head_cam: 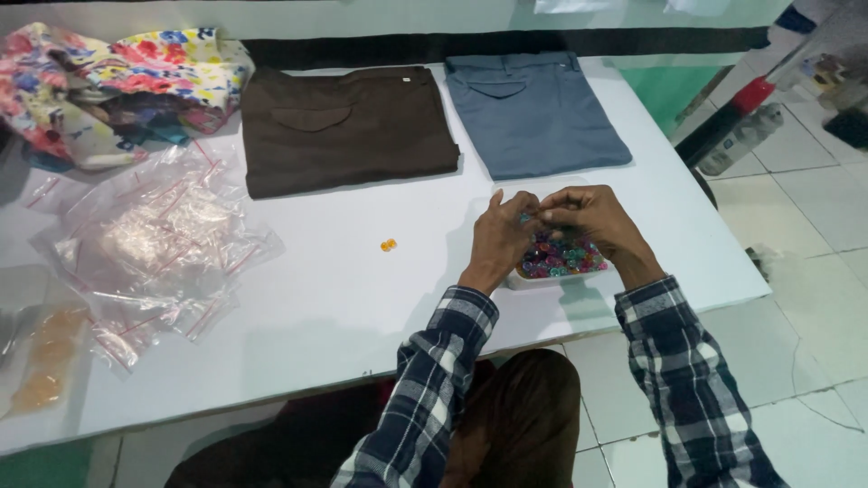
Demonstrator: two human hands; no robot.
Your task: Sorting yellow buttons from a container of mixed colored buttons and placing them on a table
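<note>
My left hand [500,237] and my right hand [592,217] meet above a small white tray [517,281] filled with several colourful buttons [561,257] near the table's right front edge. The fingertips of both hands pinch together around something tiny, too small to make out. A single orange button [389,245] lies alone on the white table [344,307], left of my hands. Both arms wear plaid sleeves.
Folded brown trousers [348,126] and folded grey-blue trousers [533,113] lie at the back of the table. A heap of small clear zip bags [154,244] sits at the left, floral fabric [108,86] at the far left corner. Tiled floor is to the right.
</note>
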